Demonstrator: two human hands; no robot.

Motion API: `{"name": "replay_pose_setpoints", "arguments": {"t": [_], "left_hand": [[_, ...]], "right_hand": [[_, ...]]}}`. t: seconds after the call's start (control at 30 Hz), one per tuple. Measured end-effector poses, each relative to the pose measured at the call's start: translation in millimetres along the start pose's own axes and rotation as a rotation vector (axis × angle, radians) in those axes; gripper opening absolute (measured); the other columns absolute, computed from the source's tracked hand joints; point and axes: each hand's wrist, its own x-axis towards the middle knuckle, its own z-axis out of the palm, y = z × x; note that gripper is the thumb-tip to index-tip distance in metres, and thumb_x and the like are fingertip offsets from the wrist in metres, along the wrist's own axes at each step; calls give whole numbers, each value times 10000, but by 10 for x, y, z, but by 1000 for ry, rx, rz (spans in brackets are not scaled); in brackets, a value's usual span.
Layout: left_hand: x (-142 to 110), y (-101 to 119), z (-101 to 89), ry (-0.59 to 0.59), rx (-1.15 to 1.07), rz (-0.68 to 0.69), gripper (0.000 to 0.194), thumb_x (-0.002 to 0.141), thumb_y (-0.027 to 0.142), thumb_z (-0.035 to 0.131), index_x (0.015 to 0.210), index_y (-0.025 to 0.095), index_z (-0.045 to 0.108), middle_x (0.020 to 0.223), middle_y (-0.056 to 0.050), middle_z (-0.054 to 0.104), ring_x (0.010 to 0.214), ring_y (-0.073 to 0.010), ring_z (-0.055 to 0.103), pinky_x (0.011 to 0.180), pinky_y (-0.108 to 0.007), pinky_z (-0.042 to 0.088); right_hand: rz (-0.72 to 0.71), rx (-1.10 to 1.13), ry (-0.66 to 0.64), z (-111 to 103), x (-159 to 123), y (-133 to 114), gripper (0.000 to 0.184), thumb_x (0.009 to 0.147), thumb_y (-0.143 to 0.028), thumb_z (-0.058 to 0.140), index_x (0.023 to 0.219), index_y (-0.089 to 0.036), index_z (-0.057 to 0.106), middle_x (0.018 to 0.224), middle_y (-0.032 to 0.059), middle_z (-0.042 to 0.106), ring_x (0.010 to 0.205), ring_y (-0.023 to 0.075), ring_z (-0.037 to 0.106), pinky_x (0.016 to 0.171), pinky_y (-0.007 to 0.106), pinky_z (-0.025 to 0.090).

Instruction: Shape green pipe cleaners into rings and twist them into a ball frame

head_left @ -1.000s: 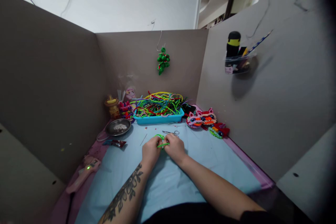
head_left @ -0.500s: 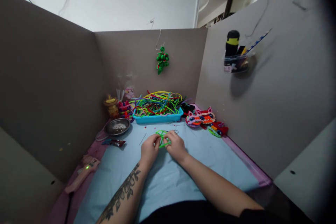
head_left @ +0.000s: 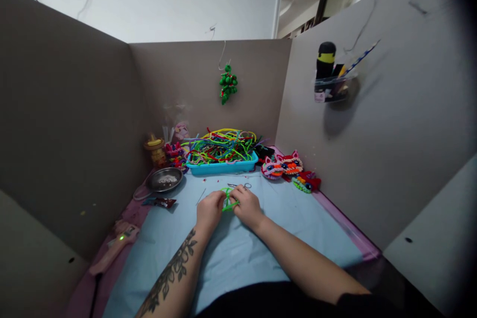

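Bright green pipe cleaners (head_left: 228, 204), bent into a small open shape, are held between both hands over the blue cloth (head_left: 261, 253). My left hand (head_left: 209, 211) pinches the left side of the shape. The fingers of my right hand (head_left: 246, 206) are closed on its right side. Just beyond my fingers lies a pair of scissors (head_left: 246, 186), partly hidden by the right hand. A thin dark stick (head_left: 201, 196) rests on the cloth to the left of my left hand.
At the back stands a blue tray (head_left: 223, 168) heaped with coloured pipe cleaners (head_left: 223, 146). A metal dish (head_left: 164, 180) and a pink glue gun (head_left: 115, 248) are on the left. Fuzzy animal figures (head_left: 283, 165) sit at the right. Grey panels (head_left: 208, 109) enclose three sides.
The green shape has turned a little between my fingers, and more of the scissors shows behind it. The whole view has shifted slightly.
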Motion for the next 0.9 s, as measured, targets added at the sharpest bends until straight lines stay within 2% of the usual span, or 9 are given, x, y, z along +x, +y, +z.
{"name": "replay_pose_setpoints", "arguments": {"t": [0.33,0.47,0.57,0.63,0.73,0.9], "left_hand": [[25,-24,-9,38,-163,98,174,854,222,456,920,213,616,915,-36,670,834,-145,607,742,-252,459],[23,30,-30,149,-192,-11,173,841,259,471,930,186,600,887,-51,649,740,-142,592,685,-256,457],[7,89,-32,60,-189,-48,177,832,298,482,857,194,623,786,-24,655,636,-129,568,637,-243,437],[0,113,-10,-17,-216,-52,189,831,291,478,883,205,639,813,-20,677,627,-123,573,633,-233,431],[5,113,43,-21,-298,-96,219,838,278,448,894,199,644,851,-28,688,665,-126,595,632,-220,435],[24,66,85,-8,-322,-110,221,836,294,440,825,190,634,735,-18,663,621,-140,573,601,-238,423]], "right_hand": [[-14,83,79,28,-18,32,84,773,-154,512,799,-208,571,815,33,580,804,172,536,724,259,408],[19,79,116,1,-5,26,97,781,-147,481,764,-203,558,775,32,570,777,170,534,705,257,405],[43,78,126,-5,-6,17,86,784,-158,482,764,-200,554,779,34,569,782,174,533,702,260,403],[61,78,118,4,-9,9,76,784,-163,490,761,-199,553,787,34,569,785,175,532,703,262,402],[64,85,102,26,-9,-3,80,786,-160,491,757,-198,556,780,32,570,773,170,532,701,260,404],[46,80,118,69,2,-15,93,778,-141,488,748,-201,552,764,32,569,759,172,536,692,265,404]]}}
